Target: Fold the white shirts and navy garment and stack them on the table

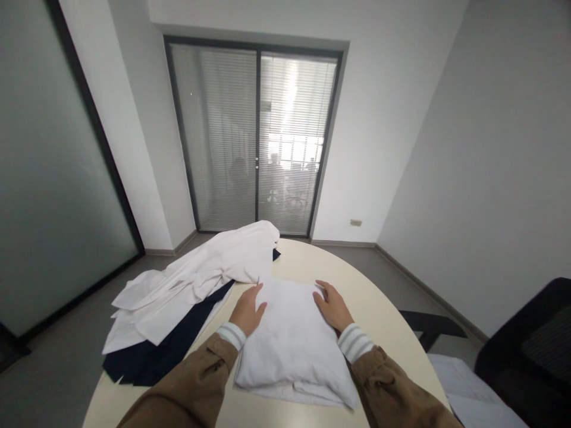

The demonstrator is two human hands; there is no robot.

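Note:
A folded white garment lies flat on the table in front of me, its near edge showing stacked layers. My left hand rests along its left side near the far corner, thumb apart from the fingers. On the opposite side, my right hand is at the far right corner with its thumb over the cloth and its fingers spread. Both hands look open, touching the edges without a visible grip. To the left, a loose pile of white clothes lies over dark navy cloth.
The pale round table curves away on the right. Beyond its right edge stands a black office chair, with white cloth beside it. A glass door with blinds is in the far wall, and a frosted glass panel is at left.

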